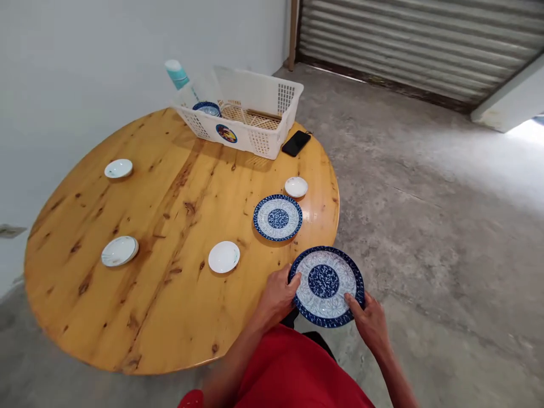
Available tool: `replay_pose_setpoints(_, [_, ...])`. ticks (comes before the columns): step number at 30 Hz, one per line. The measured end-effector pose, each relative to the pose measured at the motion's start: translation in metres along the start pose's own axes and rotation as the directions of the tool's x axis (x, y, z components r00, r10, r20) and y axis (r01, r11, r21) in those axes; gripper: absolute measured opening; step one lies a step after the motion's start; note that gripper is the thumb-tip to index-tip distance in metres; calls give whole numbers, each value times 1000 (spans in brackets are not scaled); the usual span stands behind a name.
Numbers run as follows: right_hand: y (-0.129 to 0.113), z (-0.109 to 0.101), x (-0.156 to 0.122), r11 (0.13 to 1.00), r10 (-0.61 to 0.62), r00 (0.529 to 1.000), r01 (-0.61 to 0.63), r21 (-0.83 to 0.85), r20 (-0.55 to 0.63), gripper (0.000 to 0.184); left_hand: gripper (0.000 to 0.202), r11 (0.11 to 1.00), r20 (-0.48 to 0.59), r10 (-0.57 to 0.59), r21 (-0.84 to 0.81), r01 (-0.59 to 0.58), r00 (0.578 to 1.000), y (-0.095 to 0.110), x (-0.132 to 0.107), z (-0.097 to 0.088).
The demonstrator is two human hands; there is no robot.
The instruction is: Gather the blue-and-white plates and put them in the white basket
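A round plate (323, 281) with a dark blue rim and a blue patterned centre is held in front of my body, just past the table's near right edge. My left hand (278, 294) grips its left side, thumb on the upper face. My right hand (370, 322) holds the lower right rim, thumb on top and fingers mostly hidden below. Close by on the table lies a matching blue-and-white plate (278, 218). Behind that one sits a small white bowl (296, 187). A white dish (224, 257) lies to the left of my left hand.
On the round wooden table (170, 317) are another white dish (118, 168) and some stacked white dishes (119, 251). At the back stands a white plastic basket (263, 139) holding blue-patterned bowls (207, 109) and a turquoise bottle (177, 74). A black phone (296, 143) lies beside it.
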State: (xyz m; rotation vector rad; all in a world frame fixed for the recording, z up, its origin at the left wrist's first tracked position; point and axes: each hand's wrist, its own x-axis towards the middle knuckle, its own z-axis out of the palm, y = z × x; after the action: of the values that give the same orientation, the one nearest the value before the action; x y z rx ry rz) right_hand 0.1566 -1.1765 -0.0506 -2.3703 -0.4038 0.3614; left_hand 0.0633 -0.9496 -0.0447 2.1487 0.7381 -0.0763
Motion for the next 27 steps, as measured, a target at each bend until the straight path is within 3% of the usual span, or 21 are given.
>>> replay_pose_setpoints(9, [-57, 34, 134, 973, -175, 955, 131, 191, 238, 34, 31, 992, -253, -117, 4, 122, 960, -9, 60, -52])
replay_pose_setpoints(13, [-82, 51, 184, 949, -289, 903, 228, 217, 317, 31, 29, 977, -329, -200, 5, 214, 923, -14, 82, -68])
replay_pose_setpoints(20, [-104, 74, 256, 913, -404, 789, 378, 153, 462, 31, 26, 895, -365, -389, 68, 441, 846, -8, 114, -77])
replay_pose_setpoints(27, [-124, 76, 295, 808, -394, 661, 581, -102, 639, 32, 36, 790, -286, -528, 180, 586, 800, 1, 130, -83])
